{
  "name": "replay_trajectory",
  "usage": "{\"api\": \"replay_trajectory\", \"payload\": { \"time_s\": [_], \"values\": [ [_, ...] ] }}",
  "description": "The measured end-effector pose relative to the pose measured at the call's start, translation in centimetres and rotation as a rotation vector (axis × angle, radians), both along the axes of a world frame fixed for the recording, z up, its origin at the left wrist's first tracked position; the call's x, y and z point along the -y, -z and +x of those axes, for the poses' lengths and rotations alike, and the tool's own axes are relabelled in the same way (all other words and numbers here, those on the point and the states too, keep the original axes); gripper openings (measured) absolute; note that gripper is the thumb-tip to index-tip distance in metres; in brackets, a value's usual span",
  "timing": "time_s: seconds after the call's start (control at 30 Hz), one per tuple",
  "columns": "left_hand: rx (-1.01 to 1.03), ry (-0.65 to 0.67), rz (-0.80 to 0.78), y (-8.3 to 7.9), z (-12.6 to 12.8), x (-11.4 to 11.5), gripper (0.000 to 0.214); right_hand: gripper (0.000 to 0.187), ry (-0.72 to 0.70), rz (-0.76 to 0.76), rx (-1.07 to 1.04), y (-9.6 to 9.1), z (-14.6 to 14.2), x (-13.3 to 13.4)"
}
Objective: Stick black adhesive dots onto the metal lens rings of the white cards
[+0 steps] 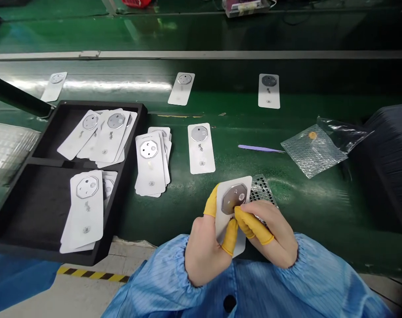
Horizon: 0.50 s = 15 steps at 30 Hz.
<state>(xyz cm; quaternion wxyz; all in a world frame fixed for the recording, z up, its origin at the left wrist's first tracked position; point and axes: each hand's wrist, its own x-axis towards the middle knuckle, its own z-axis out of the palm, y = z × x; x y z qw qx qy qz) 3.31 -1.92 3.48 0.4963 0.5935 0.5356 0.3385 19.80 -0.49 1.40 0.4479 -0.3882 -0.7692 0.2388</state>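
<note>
My left hand (pixel 205 249), with yellow finger cots on thumb and finger, grips a white phone back cover (pixel 221 221) by its edges and holds it tilted above the bench. Near the cover's top is a grey octagonal camera plate (pixel 230 201) with small holes. My right hand (pixel 270 229) also wears yellow cots. Its closed fingertips press at the plate's lower edge; whatever lies between them is hidden. Partly behind that hand lies a clear sheet of black dots (pixel 261 187). A single white cover (pixel 201 157) rests flat on the green bench beyond my hands.
Left of my hands lies a stack of covers (pixel 151 170). A black two-part tray (pixel 18 203) holds more. Purple tweezers (pixel 260 148) and a bubble-wrap bag (pixel 315 152) lie to the right. Farther back are spaced covers (pixel 181 92). Dark stacked sheets (pixel 391 145) stand far right.
</note>
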Motion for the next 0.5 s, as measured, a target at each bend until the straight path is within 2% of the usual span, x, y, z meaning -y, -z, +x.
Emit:
{"api": "replay_trajectory", "payload": {
  "time_s": [0.07, 0.17, 0.33, 0.5],
  "values": [
    [-0.038, -0.003, 0.016, 0.0, 0.1, 0.0, 0.065, 0.044, -0.006, 0.062, -0.006, 0.3, 0.2, -0.1],
    [-0.055, 0.0, 0.055, 0.0, 0.2, 0.1, 0.064, 0.048, -0.011, 0.07, 0.042, 0.6, 0.5, 0.0],
    [0.019, 0.008, 0.058, -0.2, 0.4, 0.1, 0.071, 0.046, -0.002, 0.09, 0.133, 0.6, 1.2, 0.3],
    [0.087, 0.036, 0.132, -0.4, 0.4, 0.0, 0.073, 0.045, 0.021, 0.19, 0.259, 0.3, 1.1, 0.4]
  ]
}}
